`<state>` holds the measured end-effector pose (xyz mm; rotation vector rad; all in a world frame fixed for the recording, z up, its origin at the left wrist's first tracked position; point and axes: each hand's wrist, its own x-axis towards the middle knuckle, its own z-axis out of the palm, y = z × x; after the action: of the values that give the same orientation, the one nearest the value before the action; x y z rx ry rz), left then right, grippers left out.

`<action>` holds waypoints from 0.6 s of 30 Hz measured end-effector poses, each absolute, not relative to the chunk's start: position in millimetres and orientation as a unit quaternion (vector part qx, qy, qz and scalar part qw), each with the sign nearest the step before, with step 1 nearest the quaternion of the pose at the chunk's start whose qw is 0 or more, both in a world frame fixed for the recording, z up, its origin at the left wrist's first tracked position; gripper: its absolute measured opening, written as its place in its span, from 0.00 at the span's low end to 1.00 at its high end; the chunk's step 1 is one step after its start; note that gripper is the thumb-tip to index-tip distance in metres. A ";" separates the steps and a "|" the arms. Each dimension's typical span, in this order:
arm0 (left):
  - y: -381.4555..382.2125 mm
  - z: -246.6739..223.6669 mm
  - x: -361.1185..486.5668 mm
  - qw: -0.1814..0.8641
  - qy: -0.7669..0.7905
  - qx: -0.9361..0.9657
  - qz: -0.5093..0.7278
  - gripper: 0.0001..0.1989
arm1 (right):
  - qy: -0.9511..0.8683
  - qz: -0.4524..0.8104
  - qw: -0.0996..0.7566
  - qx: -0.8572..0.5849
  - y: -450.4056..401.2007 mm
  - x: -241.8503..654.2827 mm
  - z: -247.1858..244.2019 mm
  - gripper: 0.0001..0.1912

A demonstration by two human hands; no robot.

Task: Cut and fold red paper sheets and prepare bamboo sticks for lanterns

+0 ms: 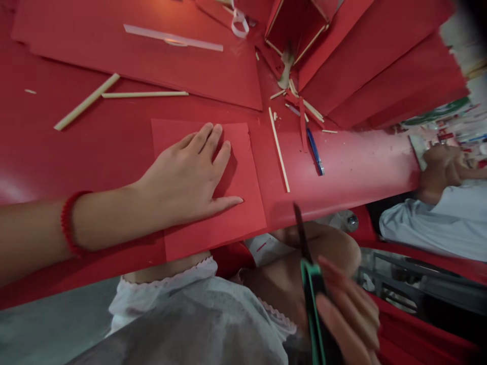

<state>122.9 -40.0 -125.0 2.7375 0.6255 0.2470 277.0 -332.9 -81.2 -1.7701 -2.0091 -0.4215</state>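
Observation:
My left hand [186, 172] lies flat on a square red card [243, 223] near the table's front edge. Its fingers are spread and it grips nothing. A red beaded band circles that wrist. My right hand [350, 309], a little blurred, is off the table at the lower right. It is closed around a utility knife [314, 289] with a black and green handle. The knife's dark blade points up, to the right of the card and apart from it. Part of the handle is hidden by my fingers and the frame's lower edge.
Pale sticks [144, 94] lie behind the card, another stick [279, 149] to its right. A blue pen-like tool [315, 152] rests near scraps. Large red sheets [152, 66] and a red box with stick edges [304, 25] are further back. Another person's hand [441, 167] is at right.

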 end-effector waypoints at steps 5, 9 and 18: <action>-38.8 -121.2 123.1 0.087 0.220 0.970 0.062 0.42 | -0.677 -0.261 0.024 -0.688 -252.0 369.7 -92.7 0.21; -33.2 -112.6 127.0 0.052 0.226 0.971 0.058 0.36 | -0.680 -0.162 -0.047 -0.714 -185.7 427.2 -97.0 0.28; -8.0 -94.5 128.9 0.099 0.268 0.955 0.079 0.10 | -0.625 0.015 0.229 -0.746 -95.1 350.6 -79.0 0.21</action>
<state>128.9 -8.0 -94.5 2.8255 0.7925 0.2333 350.6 -95.1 -79.0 -2.0537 -1.7221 0.0426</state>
